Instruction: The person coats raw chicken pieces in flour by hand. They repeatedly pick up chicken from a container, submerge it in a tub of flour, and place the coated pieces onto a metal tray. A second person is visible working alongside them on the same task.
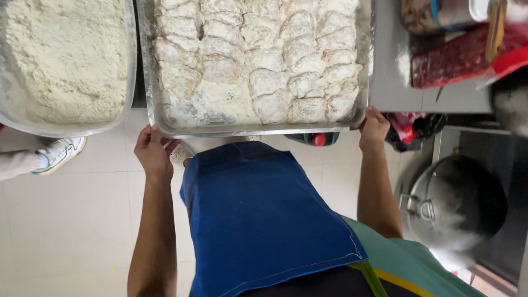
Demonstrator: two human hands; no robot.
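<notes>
Looking down from your head camera, your left hand (152, 152) and right hand (373, 127) grip the metal tray (367, 28) by its near corners, held above the floor; flour-coated pieces (255, 52) already fill it, none left bare.

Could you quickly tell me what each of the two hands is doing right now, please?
Left hand: closed on the near left corner of the rectangular metal tray of floured pieces.
Right hand: closed on the tray's near right corner.

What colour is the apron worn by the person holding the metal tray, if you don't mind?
Blue apron, seen clearly in the head view.
</notes>
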